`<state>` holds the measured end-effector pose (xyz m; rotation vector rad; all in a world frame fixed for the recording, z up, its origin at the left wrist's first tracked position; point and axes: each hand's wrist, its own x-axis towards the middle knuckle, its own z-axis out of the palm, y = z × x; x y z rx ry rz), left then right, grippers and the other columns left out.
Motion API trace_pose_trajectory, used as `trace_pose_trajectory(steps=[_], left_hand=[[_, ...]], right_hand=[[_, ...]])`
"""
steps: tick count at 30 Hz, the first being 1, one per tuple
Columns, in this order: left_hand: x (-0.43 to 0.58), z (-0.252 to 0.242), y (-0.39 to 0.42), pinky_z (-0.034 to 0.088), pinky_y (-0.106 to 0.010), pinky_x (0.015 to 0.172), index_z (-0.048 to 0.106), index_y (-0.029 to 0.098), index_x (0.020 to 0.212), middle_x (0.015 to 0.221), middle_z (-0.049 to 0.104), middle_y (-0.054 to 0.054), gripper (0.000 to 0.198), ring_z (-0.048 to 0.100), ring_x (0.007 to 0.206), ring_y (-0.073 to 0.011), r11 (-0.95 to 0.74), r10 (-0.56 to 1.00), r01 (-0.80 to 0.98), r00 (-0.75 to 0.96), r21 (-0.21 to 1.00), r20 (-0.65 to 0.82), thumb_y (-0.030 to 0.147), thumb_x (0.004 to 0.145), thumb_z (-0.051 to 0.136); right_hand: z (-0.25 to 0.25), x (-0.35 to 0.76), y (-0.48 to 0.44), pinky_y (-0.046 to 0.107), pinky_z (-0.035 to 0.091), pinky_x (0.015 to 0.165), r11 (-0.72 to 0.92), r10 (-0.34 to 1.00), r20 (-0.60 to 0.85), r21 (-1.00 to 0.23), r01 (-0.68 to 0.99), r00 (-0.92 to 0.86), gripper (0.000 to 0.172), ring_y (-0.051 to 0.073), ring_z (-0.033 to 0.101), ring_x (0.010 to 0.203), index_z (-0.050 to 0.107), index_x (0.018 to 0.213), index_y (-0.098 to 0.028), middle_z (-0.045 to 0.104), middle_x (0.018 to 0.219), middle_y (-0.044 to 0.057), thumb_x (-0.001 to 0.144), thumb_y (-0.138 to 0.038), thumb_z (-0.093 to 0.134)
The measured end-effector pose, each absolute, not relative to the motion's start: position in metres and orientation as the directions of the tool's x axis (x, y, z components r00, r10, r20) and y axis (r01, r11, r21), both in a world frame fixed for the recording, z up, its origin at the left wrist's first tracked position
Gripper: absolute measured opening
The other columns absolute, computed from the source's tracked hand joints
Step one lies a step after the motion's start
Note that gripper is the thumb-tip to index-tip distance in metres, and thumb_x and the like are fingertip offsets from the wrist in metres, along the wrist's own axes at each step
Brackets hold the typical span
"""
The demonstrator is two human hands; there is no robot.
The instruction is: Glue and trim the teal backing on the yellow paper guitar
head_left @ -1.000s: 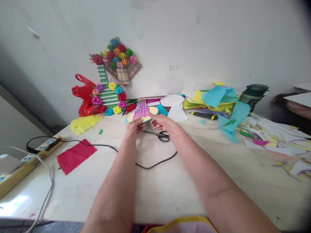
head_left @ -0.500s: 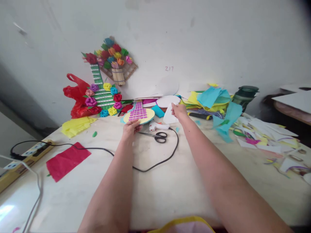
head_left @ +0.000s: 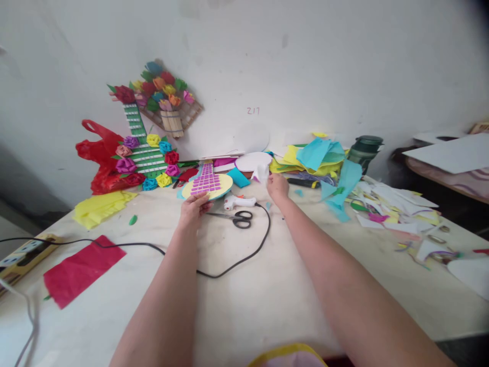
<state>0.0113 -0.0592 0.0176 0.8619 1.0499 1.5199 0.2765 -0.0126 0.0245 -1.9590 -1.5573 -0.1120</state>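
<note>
My left hand (head_left: 195, 206) pinches the near edge of a yellow paper guitar (head_left: 223, 186) with purple strips across its body and neck. In my right hand (head_left: 278, 186) is a small white piece of paper (head_left: 262, 173), blurred and held upright by its edge. Between my hands lie a white hot glue gun (head_left: 240, 202) and black-handled scissors (head_left: 234, 218), the blades reaching toward my left fingers. Behind the white piece leans a white oval (head_left: 252, 162) with a dark rim. A folded blue paper (head_left: 239, 177) lies beside the guitar.
A green paper guitar with flowers (head_left: 147, 158) stands against the wall at left, by a red plastic bag (head_left: 100, 158). The glue gun's black cord (head_left: 244, 262) loops across the table. Paper scraps (head_left: 393, 204) and a dark green bottle (head_left: 364, 152) are at right.
The white paper in my right hand has turned from lying flat and broad to a smaller, upright shape. My left hand stays on the guitar. The whole view has swung slightly right.
</note>
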Motion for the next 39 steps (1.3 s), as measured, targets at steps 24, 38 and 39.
trace_pose_trajectory(steps=[24,38,39], left_hand=[[0.012,0.020,-0.062,0.048,-0.021,0.048,0.065,0.011,0.081,0.058,0.064,-0.002,0.029,0.059,0.046,-0.0113,-0.042,0.980,-0.302,-0.198,0.952,-0.020,0.015,0.054,0.074],[0.012,0.017,-0.060,0.049,-0.020,0.048,0.065,0.011,0.082,0.059,0.064,-0.002,0.032,0.059,0.047,-0.0113,-0.053,0.983,-0.289,-0.182,0.956,0.000,0.017,0.053,0.075],[0.012,0.017,-0.060,0.049,-0.020,0.048,0.065,0.011,0.082,0.059,0.064,-0.002,0.032,0.059,0.047,-0.0112,-0.057,0.984,-0.291,-0.181,0.955,0.004,0.016,0.053,0.075]], right_hand=[[0.057,0.332,0.055,0.028,0.037,0.088,-0.079,0.853,0.448,-0.396,0.915,0.268,0.042,0.023,0.048,0.109,0.047,0.119,-0.004,0.048,0.124,0.018,0.078,-0.007,0.040],[0.048,0.284,0.010,0.034,0.040,0.077,0.000,0.922,0.381,-0.178,0.984,0.069,0.036,0.025,0.054,0.096,0.059,0.105,-0.014,0.055,0.109,0.015,0.091,-0.032,0.031],[0.041,0.275,0.002,0.034,0.039,0.079,0.013,0.920,0.388,-0.178,0.984,0.058,0.034,0.025,0.052,0.099,0.058,0.106,-0.014,0.056,0.110,0.015,0.090,-0.030,0.033]])
